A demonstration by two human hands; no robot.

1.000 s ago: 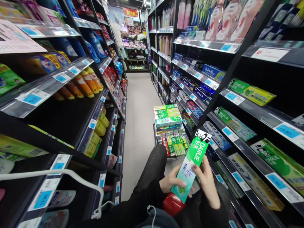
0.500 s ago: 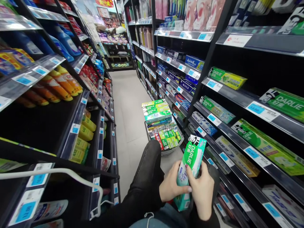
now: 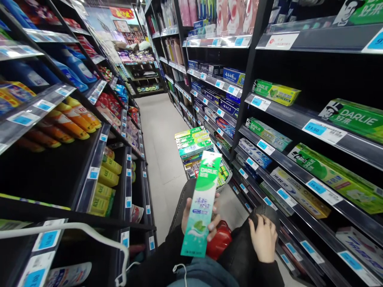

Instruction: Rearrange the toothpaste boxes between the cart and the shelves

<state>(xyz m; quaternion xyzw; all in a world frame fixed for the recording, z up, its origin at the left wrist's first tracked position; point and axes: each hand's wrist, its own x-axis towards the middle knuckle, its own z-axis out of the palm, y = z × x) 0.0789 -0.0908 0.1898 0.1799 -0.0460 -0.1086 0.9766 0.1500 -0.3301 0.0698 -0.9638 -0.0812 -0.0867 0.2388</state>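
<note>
A green, white and teal Darlie toothpaste box (image 3: 201,203) stands tilted in front of me, its broad printed face towards me. My left hand (image 3: 213,230) grips it from behind, thumb at one edge and fingertips at the other; the palm is hidden. My right hand (image 3: 263,238) lies on my right knee with fingers spread and nothing in it. Beyond the held box, a basket (image 3: 229,177) on the floor carries more toothpaste boxes (image 3: 194,140), stacked high at its far end. The held box covers part of the basket.
Close on the right, a shelf rack (image 3: 299,115) bears toothpaste boxes and price tags. On the left, another rack (image 3: 89,175) holds bottles and yellow packs. A white curved bar (image 3: 89,229) crosses the lower left. Something red (image 3: 220,239) lies between my legs. The aisle floor (image 3: 158,139) runs ahead.
My right hand has let go of the toothpaste box and moved onto my right knee. My left hand has brought the box leftward and turned its broad face towards me.
</note>
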